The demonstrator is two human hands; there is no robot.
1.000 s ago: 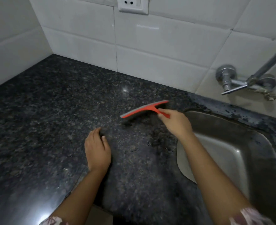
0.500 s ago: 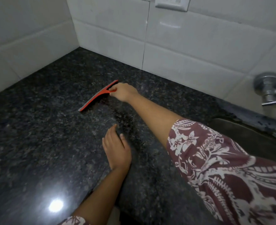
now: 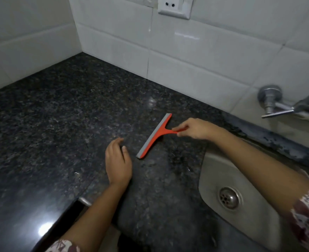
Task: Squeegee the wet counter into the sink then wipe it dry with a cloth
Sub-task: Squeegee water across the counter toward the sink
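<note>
Lying blade-down on the dark granite counter (image 3: 59,124), the red squeegee (image 3: 154,136) runs diagonally, its far end toward the tiled wall (image 3: 195,57) and its near end pointing at the left hand (image 3: 118,163). The right hand (image 3: 195,129) pinches the end of the short handle between thumb and fingertips, to the right of the blade. The left hand rests palm-down on the stone just left of the blade's near end, fingers loosely spread, grasping nothing. Whether the rubber edge presses flat against the stone is hard to tell. The steel sink (image 3: 213,171) sits to the right of the squeegee, its right side covered by the right forearm; the tap (image 3: 277,106) is cut off at the right edge. Left of the blade the counter stretches open to the corner, and its near edge drops away below the left forearm
</note>
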